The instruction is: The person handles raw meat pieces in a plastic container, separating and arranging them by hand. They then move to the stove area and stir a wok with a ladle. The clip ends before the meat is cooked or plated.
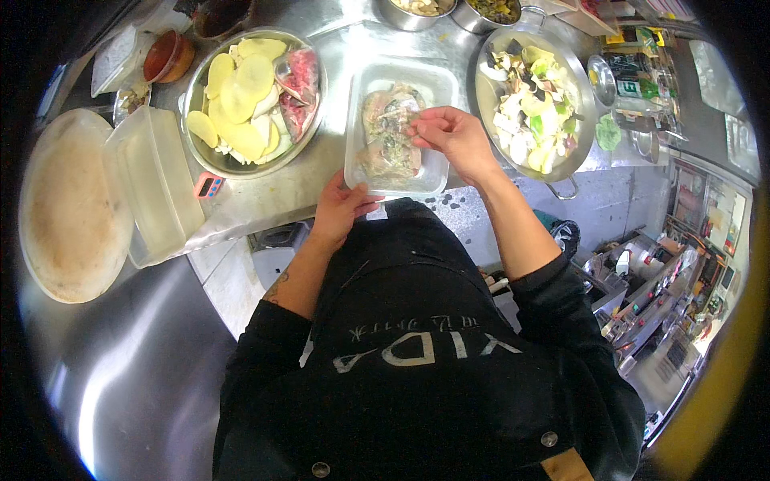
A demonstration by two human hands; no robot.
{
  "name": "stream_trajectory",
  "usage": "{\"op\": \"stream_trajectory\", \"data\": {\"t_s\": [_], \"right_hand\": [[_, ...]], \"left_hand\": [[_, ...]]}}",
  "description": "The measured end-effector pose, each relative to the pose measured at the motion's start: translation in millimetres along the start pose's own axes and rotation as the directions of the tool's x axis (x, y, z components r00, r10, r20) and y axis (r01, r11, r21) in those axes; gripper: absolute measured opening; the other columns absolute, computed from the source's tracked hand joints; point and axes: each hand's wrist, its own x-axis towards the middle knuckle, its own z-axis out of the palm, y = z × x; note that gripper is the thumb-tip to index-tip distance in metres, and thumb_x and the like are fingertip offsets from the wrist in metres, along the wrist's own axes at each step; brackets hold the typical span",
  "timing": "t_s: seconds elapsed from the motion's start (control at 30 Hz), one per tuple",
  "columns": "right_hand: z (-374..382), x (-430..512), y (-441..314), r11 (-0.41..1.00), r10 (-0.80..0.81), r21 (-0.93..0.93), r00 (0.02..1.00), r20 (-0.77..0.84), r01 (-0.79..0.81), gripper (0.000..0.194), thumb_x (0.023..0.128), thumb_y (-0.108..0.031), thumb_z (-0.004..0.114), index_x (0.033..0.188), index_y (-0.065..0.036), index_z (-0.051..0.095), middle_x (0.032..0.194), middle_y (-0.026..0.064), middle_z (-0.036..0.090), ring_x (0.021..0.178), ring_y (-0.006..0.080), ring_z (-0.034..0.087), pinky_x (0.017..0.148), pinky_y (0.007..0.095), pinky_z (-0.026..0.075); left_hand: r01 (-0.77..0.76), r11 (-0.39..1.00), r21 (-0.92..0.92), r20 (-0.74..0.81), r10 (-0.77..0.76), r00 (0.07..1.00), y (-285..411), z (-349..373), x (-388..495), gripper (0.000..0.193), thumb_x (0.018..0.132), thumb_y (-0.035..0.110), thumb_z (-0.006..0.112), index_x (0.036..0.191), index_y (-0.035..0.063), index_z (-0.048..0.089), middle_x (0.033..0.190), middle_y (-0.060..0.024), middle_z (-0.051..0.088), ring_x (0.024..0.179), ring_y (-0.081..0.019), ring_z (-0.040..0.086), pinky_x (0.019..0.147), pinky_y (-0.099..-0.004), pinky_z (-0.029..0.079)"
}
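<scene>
A clear plastic container [438, 171] sits at the steel counter's front edge, close to my body. My left hand [340, 207] grips its near left corner, thumb on the rim and fingers beneath. Inside lies pale, greenish-flecked food [391, 129], perhaps meat or fish, with a shiny surface that could be plastic film. My right hand [448, 137] reaches over the right rim, thumb and fingertips drawn together at the food. Whether those fingertips pinch anything is too small to tell.
Left stands a metal pan [191, 157] with sliced potatoes [246, 84] and fish pieces [298, 90]. A pink timer [208, 185], an empty-looking plastic tub [159, 186] and an oval board [75, 204] lie beyond it. Right is a two-handled pan [580, 135] of mixed vegetables [535, 114].
</scene>
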Motion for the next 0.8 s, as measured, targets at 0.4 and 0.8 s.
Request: {"op": "stream_trajectory", "data": {"t_s": [0.4, 0.8], "right_hand": [[24.9, 40.3, -3.4, 0.468, -0.522, -0.825, 0.853, 0.031, 0.316, 0.044, 0.079, -0.021, 0.077, 0.116, -0.001, 0.065, 0.100, 0.0183, 0.067, 0.087, 0.0338, 0.069, 0.082, 0.0398, 0.055], [39.7, 33.6, -6.5, 0.566, -0.384, -0.744, 0.912, 0.144, 0.356, 0.032, 0.079, -0.018, 0.072, 0.107, -0.005, 0.063, 0.091, 0.0184, 0.066, 0.082, 0.0342, 0.065, 0.078, 0.0396, 0.052]], "left_hand": [[-0.041, 0.999, -0.009, 0.046, 0.041, 0.998, 0.4, -5.2, -1.4, 0.054, 0.100, 0.013, 0.061, 0.147, 0.0046, 0.037, 0.118, -0.0150, 0.065, 0.099, -0.0246, 0.070, 0.079, -0.0304, 0.059], [-0.048, 0.999, 0.001, 0.021, 0.048, 0.999, 0.2, -3.0, 1.2, 0.053, 0.098, 0.014, 0.063, 0.144, 0.0011, 0.040, 0.116, -0.0160, 0.066, 0.096, -0.0251, 0.071, 0.077, -0.0307, 0.060]]}}
